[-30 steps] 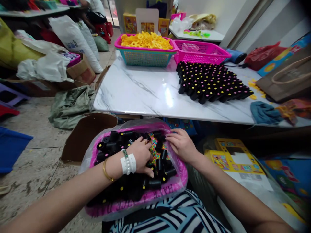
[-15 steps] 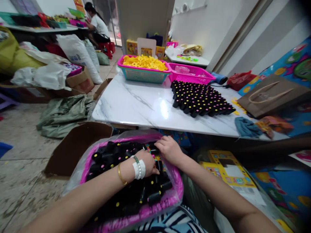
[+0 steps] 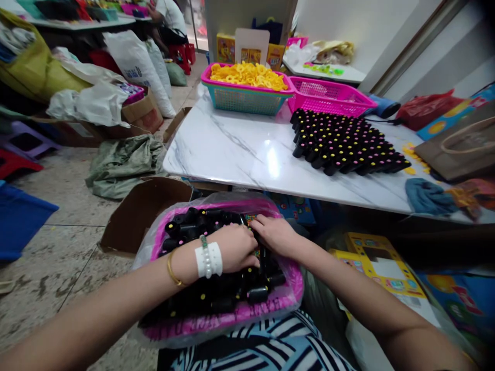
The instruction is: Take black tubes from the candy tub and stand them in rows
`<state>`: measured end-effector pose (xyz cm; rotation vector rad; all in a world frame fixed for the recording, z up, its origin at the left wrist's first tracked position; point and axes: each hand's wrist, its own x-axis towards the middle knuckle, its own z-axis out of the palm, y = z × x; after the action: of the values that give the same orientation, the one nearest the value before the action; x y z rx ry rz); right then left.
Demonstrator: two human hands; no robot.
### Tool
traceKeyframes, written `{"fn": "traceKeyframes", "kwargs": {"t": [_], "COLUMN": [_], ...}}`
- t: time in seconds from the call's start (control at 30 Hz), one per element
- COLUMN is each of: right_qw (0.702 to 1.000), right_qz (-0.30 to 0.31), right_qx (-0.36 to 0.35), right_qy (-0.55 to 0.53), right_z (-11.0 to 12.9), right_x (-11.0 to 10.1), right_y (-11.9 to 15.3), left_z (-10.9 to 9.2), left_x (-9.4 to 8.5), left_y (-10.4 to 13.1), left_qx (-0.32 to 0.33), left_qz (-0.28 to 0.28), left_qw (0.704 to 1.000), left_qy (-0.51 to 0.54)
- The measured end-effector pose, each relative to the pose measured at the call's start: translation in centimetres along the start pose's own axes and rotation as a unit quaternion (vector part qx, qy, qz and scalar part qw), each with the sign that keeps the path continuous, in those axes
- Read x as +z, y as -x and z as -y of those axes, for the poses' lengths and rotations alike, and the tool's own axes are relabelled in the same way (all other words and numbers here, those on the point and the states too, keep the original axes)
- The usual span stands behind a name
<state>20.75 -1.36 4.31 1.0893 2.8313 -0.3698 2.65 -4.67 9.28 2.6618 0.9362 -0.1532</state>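
Observation:
A pink basket [image 3: 297, 291] lined with clear plastic rests at my lap, full of black cylinders [image 3: 257, 294] with yellow or pink dots on their ends. Small multicoloured beads show between them near its far right corner. My left hand [image 3: 234, 247], with bracelets and a white band at the wrist, is curled over the cylinders; its fingertips point down and what they hold is hidden. Close beside it, my right hand [image 3: 275, 234] reaches in from the right edge, fingers bent among the cylinders, their tips partly hidden.
On the marble table [image 3: 232, 154] stand many black cylinders [image 3: 344, 141] in rows, a basket of yellow pieces [image 3: 247, 98] and a pink basket [image 3: 332, 98]. An open cardboard box [image 3: 145, 211] is at the left. A person [image 3: 170, 23] sits at the back left.
The view has tilted down and shifted left, so the table and basket appear moved. My left hand has moved slightly within the basket, its fingers still curled; my right hand remains beside it.

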Motion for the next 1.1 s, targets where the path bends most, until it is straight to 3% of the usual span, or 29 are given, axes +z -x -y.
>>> {"fn": "traceKeyframes", "kwargs": {"t": [0.1, 0.17, 0.27, 0.33, 0.47, 0.57, 0.67, 0.73, 0.8, 0.93, 1.0, 1.1], "right_qw": [0.983, 0.968, 0.967, 0.976, 0.986, 0.982, 0.983, 0.983, 0.978, 0.906, 0.875, 0.851], "right_qz": [-0.051, -0.09, -0.132, -0.139, -0.019, 0.053, 0.053, 0.013, -0.078, -0.264, -0.316, -0.364], "right_qx": [-0.025, -0.019, 0.026, 0.081, 0.164, 0.177, 0.178, 0.183, 0.168, 0.095, 0.089, 0.088], "right_qy": [-0.177, -0.232, -0.216, -0.145, 0.02, 0.024, 0.008, -0.01, -0.094, -0.317, -0.357, -0.368], "right_z": [-0.4, -1.2, -2.4, -2.5, -0.6, 1.2, 1.6, 1.1, 0.4, -0.1, 0.2, 0.6], "right_x": [0.6, 0.7, 0.0, -0.8, -1.4, -0.6, 0.2, 0.5, 0.6, 0.9, 1.0, 0.7], "right_y": [1.3, 1.8, 2.3, 2.2, 0.2, -2.3, -3.4, -2.6, -1.0, 2.2, 2.9, 2.8], "left_z": [1.4, 2.0, 1.7, 0.9, -1.2, -2.0, -2.1, -1.9, -1.5, -0.7, -0.6, -0.7], "left_x": [-0.1, 0.8, 2.8, 4.0, 5.3, 5.7, 5.6, 5.4, 5.1, 4.9, 5.0, 5.0], "left_y": [0.2, -0.6, -2.3, -3.4, -4.1, -3.7, -3.2, -3.0, -2.7, -2.4, -2.3, -2.5], "left_qx": [-0.07, -0.102, -0.098, -0.059, -0.001, -0.015, -0.02, -0.021, -0.023, -0.02, -0.019, -0.015], "left_qz": [-0.068, -0.091, -0.087, -0.05, 0.077, 0.052, 0.026, 0.022, 0.025, 0.025, 0.017, 0.022], "left_qw": [0.995, 0.991, 0.99, 0.995, 0.995, 0.996, 0.996, 0.996, 0.996, 0.997, 0.998, 0.998], "left_qy": [0.003, -0.012, -0.05, -0.068, -0.063, -0.073, -0.08, -0.082, -0.083, -0.069, -0.062, -0.056]}}
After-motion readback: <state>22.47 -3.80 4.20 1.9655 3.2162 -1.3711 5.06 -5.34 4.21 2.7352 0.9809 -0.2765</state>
